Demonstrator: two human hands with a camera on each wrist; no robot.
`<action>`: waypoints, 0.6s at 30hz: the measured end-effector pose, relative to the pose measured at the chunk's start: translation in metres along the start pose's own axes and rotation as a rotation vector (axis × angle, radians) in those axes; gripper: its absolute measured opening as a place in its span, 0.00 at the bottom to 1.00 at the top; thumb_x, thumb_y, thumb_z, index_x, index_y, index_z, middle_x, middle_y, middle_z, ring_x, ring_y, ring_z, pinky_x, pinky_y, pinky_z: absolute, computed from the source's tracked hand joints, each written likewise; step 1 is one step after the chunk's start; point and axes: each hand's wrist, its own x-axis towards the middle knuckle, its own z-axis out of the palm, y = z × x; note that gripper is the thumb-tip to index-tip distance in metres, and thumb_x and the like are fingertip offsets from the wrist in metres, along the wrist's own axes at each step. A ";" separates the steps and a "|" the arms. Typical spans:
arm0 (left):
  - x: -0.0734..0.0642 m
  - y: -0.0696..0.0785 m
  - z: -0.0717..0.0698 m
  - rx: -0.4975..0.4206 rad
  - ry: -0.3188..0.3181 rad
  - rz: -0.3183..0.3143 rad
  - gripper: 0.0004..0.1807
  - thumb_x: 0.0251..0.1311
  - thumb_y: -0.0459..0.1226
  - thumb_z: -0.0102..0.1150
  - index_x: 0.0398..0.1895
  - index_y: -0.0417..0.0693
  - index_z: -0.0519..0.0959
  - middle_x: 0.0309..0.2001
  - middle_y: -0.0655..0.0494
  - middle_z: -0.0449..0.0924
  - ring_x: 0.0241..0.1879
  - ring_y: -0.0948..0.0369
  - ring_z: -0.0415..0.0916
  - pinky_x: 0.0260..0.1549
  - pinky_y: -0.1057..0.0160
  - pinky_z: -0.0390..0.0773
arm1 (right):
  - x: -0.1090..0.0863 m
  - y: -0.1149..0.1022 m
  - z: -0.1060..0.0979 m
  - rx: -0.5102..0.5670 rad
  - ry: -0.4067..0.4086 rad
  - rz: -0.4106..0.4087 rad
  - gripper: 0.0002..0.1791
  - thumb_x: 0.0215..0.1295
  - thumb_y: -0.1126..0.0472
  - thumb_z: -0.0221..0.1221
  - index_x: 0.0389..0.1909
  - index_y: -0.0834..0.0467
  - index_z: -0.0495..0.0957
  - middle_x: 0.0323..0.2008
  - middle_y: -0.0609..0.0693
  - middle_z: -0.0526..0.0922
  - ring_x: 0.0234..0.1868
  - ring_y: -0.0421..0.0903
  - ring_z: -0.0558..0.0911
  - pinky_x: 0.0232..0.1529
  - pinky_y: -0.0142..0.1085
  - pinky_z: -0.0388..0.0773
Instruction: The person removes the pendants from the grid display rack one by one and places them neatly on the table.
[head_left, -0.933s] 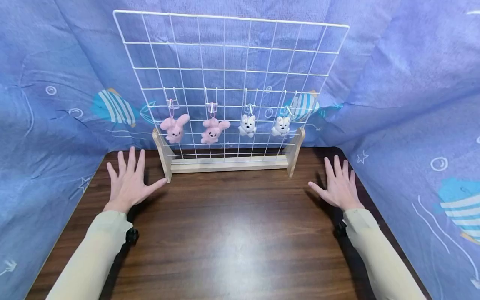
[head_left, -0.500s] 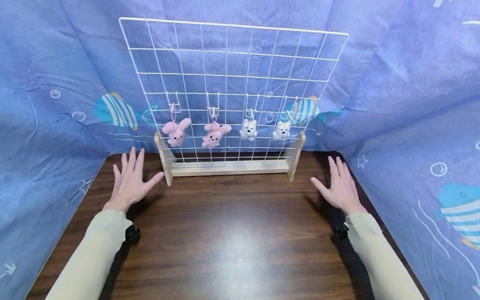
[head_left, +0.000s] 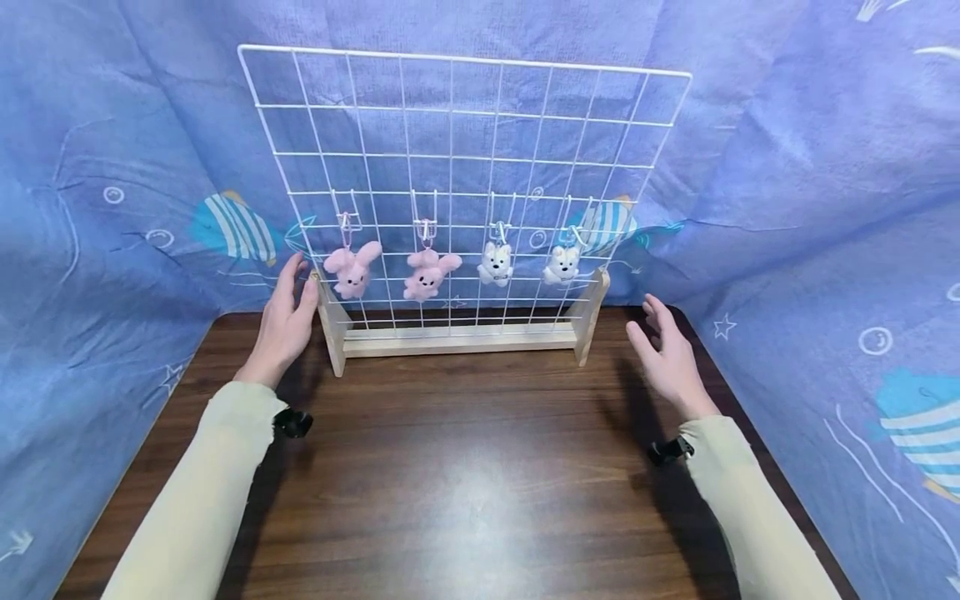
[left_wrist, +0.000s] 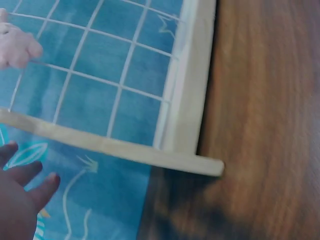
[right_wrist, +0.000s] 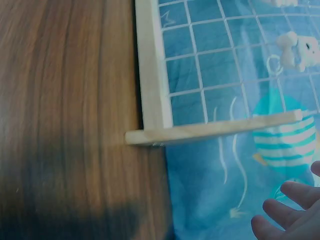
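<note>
A white wire grid rack [head_left: 450,155] stands upright at the back of the table, in a wooden base [head_left: 461,338]. From hooks on it hang two pink rabbit plush keychains [head_left: 352,271] on the left and two white dog plush keychains [head_left: 496,263] on the right. My left hand [head_left: 281,321] is raised just left of the left wooden side piece [head_left: 332,325]; the left wrist view shows a gap between its fingers and the wood. Right of the other side piece [head_left: 592,317], my right hand [head_left: 670,358] hovers with fingers slightly bent. Neither holds anything.
The dark wooden table [head_left: 465,467] spreads out before the rack. Blue cloth [head_left: 795,167] printed with fish surrounds it at the back and sides. A small black device [head_left: 292,422] sits at each wrist.
My left hand has lifted off the table and moved forward and right to beside the rack's left side piece. The right hand has risen too, its spread fingers now closer together.
</note>
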 end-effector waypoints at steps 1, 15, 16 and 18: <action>0.002 0.002 0.001 -0.023 0.011 0.005 0.34 0.84 0.50 0.39 0.87 0.54 0.49 0.80 0.41 0.57 0.78 0.40 0.56 0.73 0.36 0.57 | 0.000 -0.003 0.000 0.006 -0.001 -0.001 0.38 0.82 0.46 0.53 0.85 0.52 0.52 0.79 0.65 0.61 0.77 0.68 0.63 0.70 0.67 0.63; 0.015 0.016 0.007 -0.111 0.166 0.044 0.31 0.80 0.29 0.46 0.83 0.48 0.58 0.64 0.33 0.76 0.63 0.50 0.72 0.57 0.70 0.68 | 0.007 -0.023 0.007 0.035 0.017 -0.058 0.38 0.80 0.47 0.55 0.84 0.52 0.55 0.77 0.63 0.66 0.75 0.65 0.68 0.69 0.65 0.67; 0.015 0.016 0.007 -0.112 0.165 0.038 0.31 0.80 0.29 0.46 0.83 0.49 0.58 0.63 0.34 0.77 0.63 0.52 0.73 0.57 0.71 0.68 | 0.007 -0.024 0.008 0.037 0.017 -0.058 0.38 0.80 0.47 0.55 0.83 0.52 0.55 0.77 0.63 0.66 0.74 0.65 0.68 0.69 0.64 0.67; 0.015 0.014 0.007 -0.113 0.159 0.018 0.32 0.80 0.30 0.47 0.83 0.51 0.59 0.62 0.36 0.78 0.63 0.54 0.74 0.57 0.71 0.69 | 0.007 -0.026 0.009 0.039 0.013 -0.061 0.37 0.80 0.47 0.55 0.83 0.53 0.55 0.76 0.63 0.67 0.74 0.64 0.69 0.69 0.64 0.67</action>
